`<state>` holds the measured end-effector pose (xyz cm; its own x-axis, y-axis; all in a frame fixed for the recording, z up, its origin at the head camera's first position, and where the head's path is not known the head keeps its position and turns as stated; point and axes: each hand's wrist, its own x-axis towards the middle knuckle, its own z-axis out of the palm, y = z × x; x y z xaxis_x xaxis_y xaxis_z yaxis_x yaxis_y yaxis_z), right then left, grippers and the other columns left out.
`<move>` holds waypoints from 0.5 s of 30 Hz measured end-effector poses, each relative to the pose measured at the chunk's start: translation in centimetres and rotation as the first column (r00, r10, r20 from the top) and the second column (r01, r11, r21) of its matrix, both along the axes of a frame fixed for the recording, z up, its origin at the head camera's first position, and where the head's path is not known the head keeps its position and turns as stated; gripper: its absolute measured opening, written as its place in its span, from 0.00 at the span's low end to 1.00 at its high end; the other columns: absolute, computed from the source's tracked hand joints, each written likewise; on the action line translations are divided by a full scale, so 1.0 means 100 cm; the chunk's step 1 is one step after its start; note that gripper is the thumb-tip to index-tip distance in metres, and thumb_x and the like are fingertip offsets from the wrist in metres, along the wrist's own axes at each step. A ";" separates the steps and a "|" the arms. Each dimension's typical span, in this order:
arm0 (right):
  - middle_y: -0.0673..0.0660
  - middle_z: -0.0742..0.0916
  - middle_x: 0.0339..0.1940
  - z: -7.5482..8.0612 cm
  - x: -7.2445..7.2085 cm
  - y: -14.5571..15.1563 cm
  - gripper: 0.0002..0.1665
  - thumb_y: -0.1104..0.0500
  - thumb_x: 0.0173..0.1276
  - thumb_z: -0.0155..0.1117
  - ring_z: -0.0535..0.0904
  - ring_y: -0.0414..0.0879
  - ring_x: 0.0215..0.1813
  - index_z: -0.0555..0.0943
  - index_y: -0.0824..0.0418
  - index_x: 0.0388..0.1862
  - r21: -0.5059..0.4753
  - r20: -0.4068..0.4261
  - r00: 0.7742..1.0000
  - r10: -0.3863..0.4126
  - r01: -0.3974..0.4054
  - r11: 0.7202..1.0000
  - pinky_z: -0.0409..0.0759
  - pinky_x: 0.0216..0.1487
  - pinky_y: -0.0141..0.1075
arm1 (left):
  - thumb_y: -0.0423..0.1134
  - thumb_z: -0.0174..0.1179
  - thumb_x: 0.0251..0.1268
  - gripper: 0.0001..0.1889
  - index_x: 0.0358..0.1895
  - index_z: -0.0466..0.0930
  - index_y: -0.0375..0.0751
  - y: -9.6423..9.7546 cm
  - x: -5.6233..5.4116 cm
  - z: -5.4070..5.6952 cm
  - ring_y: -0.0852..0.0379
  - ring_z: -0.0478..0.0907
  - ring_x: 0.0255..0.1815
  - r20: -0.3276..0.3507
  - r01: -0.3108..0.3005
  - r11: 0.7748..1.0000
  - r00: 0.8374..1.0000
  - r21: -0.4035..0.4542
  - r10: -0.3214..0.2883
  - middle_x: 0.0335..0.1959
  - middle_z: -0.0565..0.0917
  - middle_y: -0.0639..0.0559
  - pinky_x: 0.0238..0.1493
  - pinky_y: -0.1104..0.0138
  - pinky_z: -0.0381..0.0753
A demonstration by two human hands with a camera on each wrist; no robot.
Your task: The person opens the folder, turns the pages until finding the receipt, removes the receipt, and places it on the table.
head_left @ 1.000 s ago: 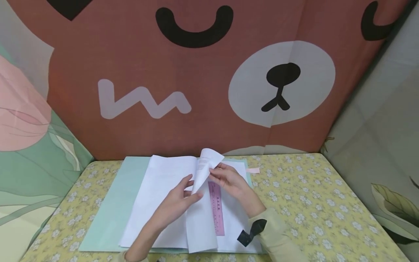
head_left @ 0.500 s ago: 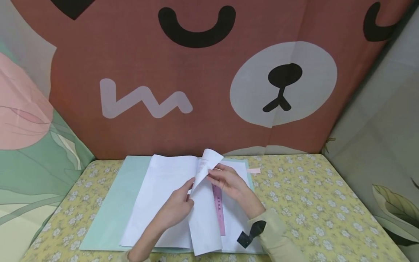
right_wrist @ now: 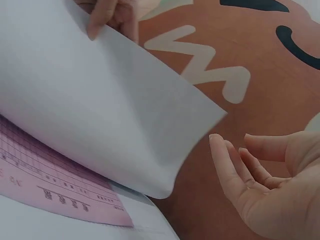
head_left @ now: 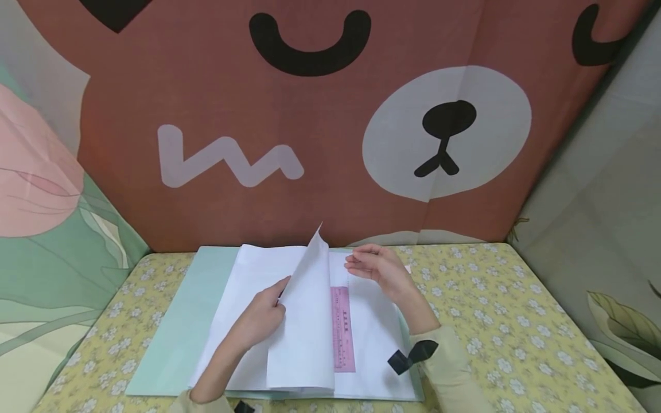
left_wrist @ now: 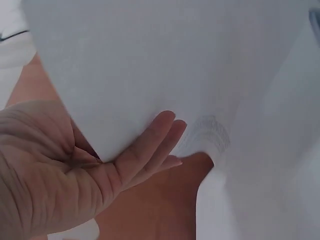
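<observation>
My left hand (head_left: 260, 315) holds a white paper sheet (head_left: 304, 327) by its free left edge, raised from an open stack of pages. In the left wrist view its fingers (left_wrist: 150, 142) lie against the sheet, and the right wrist view shows a digit on the sheet's other face. My right hand (head_left: 382, 272) hovers over the upper right part of the pages, fingers loosely bent, apart from the raised sheet's corner in the right wrist view. A pink printed slip (head_left: 343, 338) lies on the white page (head_left: 374, 344) to the right of the sheet.
Under the pages lies an open light green folder (head_left: 170, 332). A floral yellow tablecloth (head_left: 496, 332) covers the table. Behind it hangs a brown backdrop (head_left: 330, 212) with a bear print, and printed cloths flank both sides.
The sheet has swung leftward, its curled top corner straightening upward. My right hand has let go of it and drawn right. My left hand has moved slightly left with it, and more of the pink slip shows.
</observation>
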<state>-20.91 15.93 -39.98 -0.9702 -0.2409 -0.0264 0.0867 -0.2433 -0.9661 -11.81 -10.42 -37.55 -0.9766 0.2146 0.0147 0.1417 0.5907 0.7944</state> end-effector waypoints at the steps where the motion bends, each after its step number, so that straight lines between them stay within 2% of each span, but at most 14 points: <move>1: 0.58 0.90 0.39 0.001 -0.001 0.002 0.05 0.69 0.77 0.60 0.90 0.47 0.43 0.81 0.69 0.47 0.011 -0.008 1.000 -0.005 0.005 1.000 0.87 0.51 0.42 | 0.22 0.39 0.68 0.30 0.74 0.65 0.21 -0.003 -0.002 -0.001 0.34 0.63 0.77 0.005 -0.001 1.000 1.000 0.003 0.001 0.74 0.70 0.29 0.75 0.42 0.64; 5: 0.58 0.90 0.38 -0.002 -0.004 0.008 0.05 0.68 0.77 0.60 0.90 0.47 0.42 0.81 0.70 0.46 0.050 -0.017 1.000 -0.025 0.026 0.998 0.87 0.50 0.42 | 0.22 0.38 0.68 0.29 0.74 0.65 0.21 -0.018 -0.012 -0.009 0.33 0.62 0.77 0.053 -0.009 1.000 0.999 0.003 0.009 0.74 0.70 0.29 0.75 0.42 0.62; 8: 0.59 0.90 0.38 -0.007 -0.007 0.009 0.08 0.66 0.77 0.62 0.90 0.47 0.41 0.81 0.72 0.48 0.126 -0.016 0.999 -0.038 0.040 0.991 0.88 0.49 0.41 | 0.23 0.37 0.69 0.30 0.74 0.63 0.21 -0.034 -0.021 -0.018 0.31 0.61 0.78 0.108 -0.038 0.999 0.993 -0.019 0.039 0.75 0.68 0.29 0.75 0.41 0.61; 12: 0.62 0.90 0.40 -0.016 -0.009 0.010 0.16 0.64 0.76 0.64 0.90 0.49 0.42 0.80 0.77 0.53 0.263 -0.021 0.999 -0.045 0.049 0.964 0.88 0.49 0.41 | 0.24 0.36 0.69 0.30 0.75 0.58 0.17 -0.058 -0.033 -0.034 0.28 0.55 0.79 0.170 -0.090 0.990 0.980 -0.107 0.107 0.76 0.62 0.24 0.76 0.40 0.57; 15: 0.65 0.90 0.42 -0.023 -0.011 0.011 0.18 0.63 0.76 0.64 0.90 0.52 0.44 0.79 0.79 0.54 0.328 -0.023 0.999 -0.043 0.048 0.943 0.88 0.51 0.43 | 0.24 0.35 0.69 0.30 0.74 0.55 0.13 -0.079 -0.039 -0.044 0.25 0.51 0.78 0.181 -0.100 0.978 0.974 -0.184 0.134 0.76 0.58 0.20 0.77 0.39 0.54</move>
<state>-22.03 17.08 -42.25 -0.9809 -0.1768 -0.0816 0.0675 0.0844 -0.9941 -15.73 -18.29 -41.91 -0.9761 0.0813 -0.2017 -0.0812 0.7242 0.6848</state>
